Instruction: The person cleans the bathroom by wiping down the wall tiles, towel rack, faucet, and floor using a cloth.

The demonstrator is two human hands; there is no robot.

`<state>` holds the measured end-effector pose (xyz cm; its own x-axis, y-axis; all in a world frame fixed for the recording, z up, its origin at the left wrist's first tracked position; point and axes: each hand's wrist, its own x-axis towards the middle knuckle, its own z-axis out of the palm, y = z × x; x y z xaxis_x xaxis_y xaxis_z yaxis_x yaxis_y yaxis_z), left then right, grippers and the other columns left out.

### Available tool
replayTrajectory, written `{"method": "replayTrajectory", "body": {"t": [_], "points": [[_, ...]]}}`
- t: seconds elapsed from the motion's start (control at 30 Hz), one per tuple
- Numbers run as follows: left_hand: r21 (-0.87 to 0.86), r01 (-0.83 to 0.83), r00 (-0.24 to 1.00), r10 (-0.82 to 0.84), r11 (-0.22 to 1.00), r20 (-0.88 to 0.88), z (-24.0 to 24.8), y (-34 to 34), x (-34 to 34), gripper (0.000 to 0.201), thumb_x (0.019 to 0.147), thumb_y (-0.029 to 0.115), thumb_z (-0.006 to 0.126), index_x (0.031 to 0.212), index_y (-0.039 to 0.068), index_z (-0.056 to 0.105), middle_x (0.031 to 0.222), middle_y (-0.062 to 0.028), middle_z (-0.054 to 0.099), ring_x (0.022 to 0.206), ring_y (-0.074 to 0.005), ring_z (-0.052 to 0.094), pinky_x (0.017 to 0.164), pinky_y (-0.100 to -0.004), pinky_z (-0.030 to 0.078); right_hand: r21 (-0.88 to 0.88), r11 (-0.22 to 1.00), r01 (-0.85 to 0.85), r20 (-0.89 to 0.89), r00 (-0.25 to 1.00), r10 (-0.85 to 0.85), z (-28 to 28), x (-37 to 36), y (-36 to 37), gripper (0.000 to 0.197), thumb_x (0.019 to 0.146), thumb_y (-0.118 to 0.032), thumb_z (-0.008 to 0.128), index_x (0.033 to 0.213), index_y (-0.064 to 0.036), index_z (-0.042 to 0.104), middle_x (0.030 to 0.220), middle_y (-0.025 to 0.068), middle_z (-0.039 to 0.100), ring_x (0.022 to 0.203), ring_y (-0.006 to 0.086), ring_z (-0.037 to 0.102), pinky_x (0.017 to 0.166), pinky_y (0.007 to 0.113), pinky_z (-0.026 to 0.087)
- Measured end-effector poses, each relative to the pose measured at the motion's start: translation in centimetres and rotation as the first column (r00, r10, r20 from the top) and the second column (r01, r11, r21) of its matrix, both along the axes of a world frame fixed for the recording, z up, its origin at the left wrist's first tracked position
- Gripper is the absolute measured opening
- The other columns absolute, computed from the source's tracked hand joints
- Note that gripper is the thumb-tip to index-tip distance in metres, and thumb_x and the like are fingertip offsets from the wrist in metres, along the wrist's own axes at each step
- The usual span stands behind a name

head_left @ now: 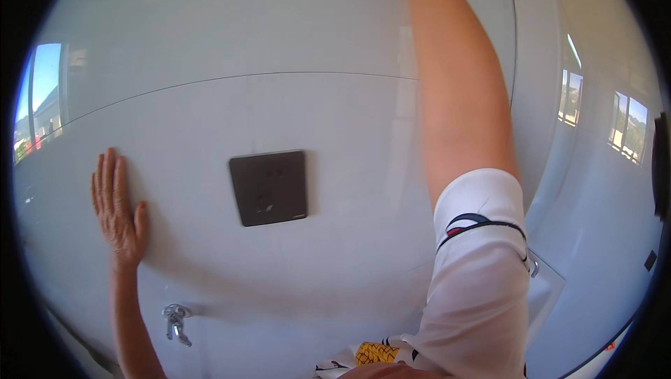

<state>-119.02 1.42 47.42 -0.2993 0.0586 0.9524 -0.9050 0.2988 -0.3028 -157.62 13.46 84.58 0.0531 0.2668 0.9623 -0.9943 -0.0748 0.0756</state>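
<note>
My left hand lies flat against a glossy white wall, with its fingers stretched upward and the thumb spread to the side. It holds nothing. To the right of it, a dark grey, nearly square wall plate with small holes is fixed to the wall. My right arm reaches up along the wall past the upper edge, so the right hand and whatever it touches are out of sight. The white sleeve on this arm has a dark trim band.
Below my left hand a chrome tap sticks out of the wall. A thin seam curves across the wall above the plate. At the right, a metal handle shows beside my sleeve. Bright window shapes appear at both sides.
</note>
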Motion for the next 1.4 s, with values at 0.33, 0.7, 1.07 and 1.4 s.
{"method": "replayTrajectory", "body": {"t": [0.33,0.7,1.07,1.4], "points": [[-0.056,-0.058,0.998,0.059,0.997,0.002,0.0,-1.3,0.7,0.063,0.094,0.052,0.022,0.143,0.012,0.032,0.148,-0.0113,0.029,0.138,-0.0282,0.023,0.113,-0.0445,0.016,-0.127,0.967,0.221,0.146,0.968,-0.202,3.8,-19.2,2.7,0.042,0.090,-0.030,0.040,0.125,-0.0067,0.044,0.124,0.0219,0.052,0.116,0.0391,0.048,0.098,0.047,0.038],[-0.220,-0.017,0.998,0.030,0.975,0.056,0.8,-3.4,1.9,0.060,0.094,0.049,0.023,0.144,0.016,0.030,0.148,-0.0090,0.029,0.138,-0.0263,0.024,0.113,-0.0450,0.018,-0.218,0.783,0.582,-0.147,0.774,-0.616,-11.3,-23.8,7.4,0.047,0.088,-0.035,0.045,0.126,-0.0066,0.045,0.128,0.0205,0.046,0.115,0.0369,0.046,0.099,0.041,0.037],[-0.259,0.008,0.996,0.017,0.966,0.092,1.1,-2.1,1.5,0.059,0.095,0.051,0.020,0.144,0.019,0.028,0.149,-0.0054,0.028,0.139,-0.0222,0.022,0.114,-0.0437,0.014,0.209,0.790,0.576,0.062,0.799,-0.599,-37.3,-21.6,4.1,0.046,0.087,-0.034,0.052,0.122,-0.0056,0.045,0.113,0.0093,0.052,0.102,0.0273,0.051,0.090,0.033,0.039],[-0.251,0.011,0.996,0.011,0.968,0.083,0.9,-1.0,0.7,0.050,0.096,0.040,0.027,0.142,0.020,0.035,0.147,-0.0037,0.031,0.139,-0.0197,0.023,0.114,-0.0425,0.011,0.422,0.871,0.250,0.364,0.834,-0.415,-66.0,-9.9,3.7,0.059,0.087,-0.025,0.051,0.137,-0.0003,0.031,0.140,0.0184,0.035,0.127,0.0321,0.037,0.103,0.041,0.029]]}}
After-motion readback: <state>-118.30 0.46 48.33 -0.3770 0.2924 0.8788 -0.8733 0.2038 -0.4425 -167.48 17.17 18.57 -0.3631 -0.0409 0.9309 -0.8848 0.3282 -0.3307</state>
